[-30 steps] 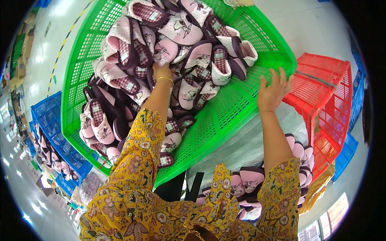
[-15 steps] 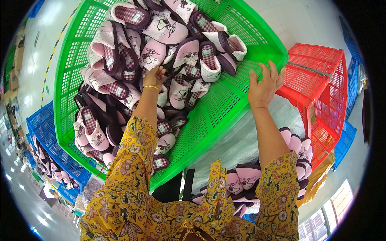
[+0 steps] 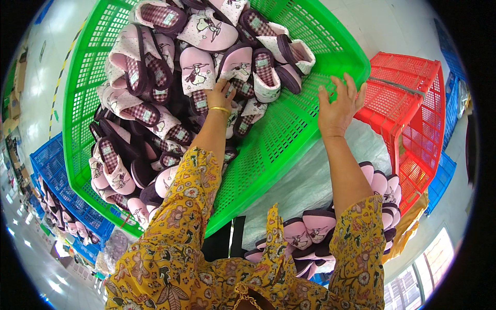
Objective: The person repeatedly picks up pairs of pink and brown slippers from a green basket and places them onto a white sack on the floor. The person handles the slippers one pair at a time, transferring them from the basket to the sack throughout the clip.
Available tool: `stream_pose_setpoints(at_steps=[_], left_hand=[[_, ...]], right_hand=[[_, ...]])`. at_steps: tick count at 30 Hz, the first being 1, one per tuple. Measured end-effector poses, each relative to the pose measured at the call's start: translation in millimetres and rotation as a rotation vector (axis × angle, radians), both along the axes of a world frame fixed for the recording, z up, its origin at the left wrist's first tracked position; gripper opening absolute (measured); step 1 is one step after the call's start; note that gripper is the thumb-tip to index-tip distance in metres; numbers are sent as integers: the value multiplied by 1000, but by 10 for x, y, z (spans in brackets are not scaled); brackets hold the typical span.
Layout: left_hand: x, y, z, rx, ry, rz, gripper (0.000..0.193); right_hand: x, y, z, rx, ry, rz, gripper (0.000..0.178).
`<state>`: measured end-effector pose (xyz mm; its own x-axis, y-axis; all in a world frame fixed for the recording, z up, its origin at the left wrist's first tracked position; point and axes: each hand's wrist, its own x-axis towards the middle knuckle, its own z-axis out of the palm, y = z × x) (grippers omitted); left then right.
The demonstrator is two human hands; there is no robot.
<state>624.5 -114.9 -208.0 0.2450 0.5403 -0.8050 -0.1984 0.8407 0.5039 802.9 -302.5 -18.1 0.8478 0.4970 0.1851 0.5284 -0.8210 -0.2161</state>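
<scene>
A large green plastic basket (image 3: 279,139) stands in front of me, heaped with pink and white slippers that have dark soles and checked insoles. My left hand (image 3: 220,96) reaches into the heap, fingers bent and apart against the lower edge of a pink slipper (image 3: 238,61). Its thumb is hidden. Just left of those fingers lies another pink slipper (image 3: 197,68), toe pointing away from me. Over the basket's right side, my right hand (image 3: 339,106) is open with fingers spread and nothing in it. Whether it touches the rim I cannot tell.
Red plastic crates (image 3: 402,93) are beside the basket on the right, with a blue crate (image 3: 442,178) behind them. Closer to me, more pink slippers (image 3: 318,226) sit by a pale plastic sheet (image 3: 305,183). A blue crate (image 3: 67,178) with slippers is at left.
My left hand has moved right across the heap. The pink slipper beside it now lies straighter, its checked insole showing. My right hand has stayed nearly still.
</scene>
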Motion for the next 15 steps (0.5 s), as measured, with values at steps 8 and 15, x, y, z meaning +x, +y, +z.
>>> stream_pose_setpoints(at_steps=[8,15], left_hand=[[431,-172,-327,-171,-118,409,24],[278,-77,-319,-138,-24,346,13]], right_hand=[[-6,-1,-20,47,14,-5,35],[-17,-3,9,60,23,-24,34]])
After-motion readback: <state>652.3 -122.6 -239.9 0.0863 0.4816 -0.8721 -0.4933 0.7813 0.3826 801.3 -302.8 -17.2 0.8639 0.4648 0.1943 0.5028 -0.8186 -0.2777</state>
